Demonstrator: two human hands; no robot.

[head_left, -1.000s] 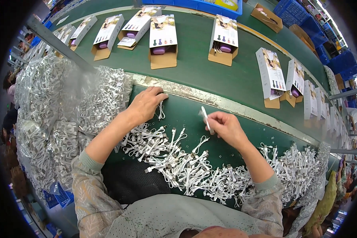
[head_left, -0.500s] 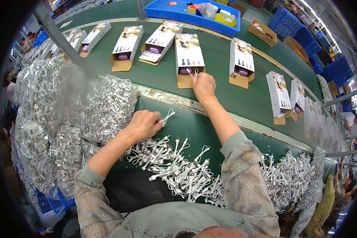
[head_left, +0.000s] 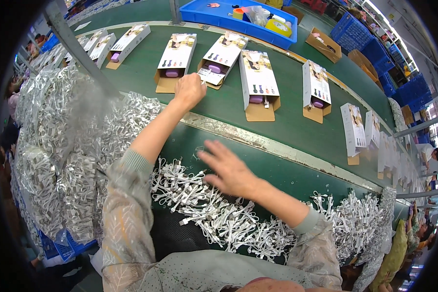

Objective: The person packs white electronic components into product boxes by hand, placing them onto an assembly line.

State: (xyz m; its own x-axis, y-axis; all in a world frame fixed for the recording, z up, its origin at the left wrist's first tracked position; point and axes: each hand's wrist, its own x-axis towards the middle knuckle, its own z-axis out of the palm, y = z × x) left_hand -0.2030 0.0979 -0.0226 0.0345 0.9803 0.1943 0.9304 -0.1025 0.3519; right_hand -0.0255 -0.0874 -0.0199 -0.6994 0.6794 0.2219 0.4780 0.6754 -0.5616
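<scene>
My left hand [head_left: 190, 90] rests curled at an open brown box [head_left: 173, 62] with a purple item on the green belt [head_left: 297, 131], grip hidden, while my right hand [head_left: 228, 170] hovers open-fingered over white cables [head_left: 214, 214] along the bench's near edge.

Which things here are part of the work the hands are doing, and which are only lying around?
In the work:
- left hand at an open product box
- right hand over the white coiled cables

Lying about:
- blue tray behind the belt
- bagged cables heaped at left
- blue crates
</scene>
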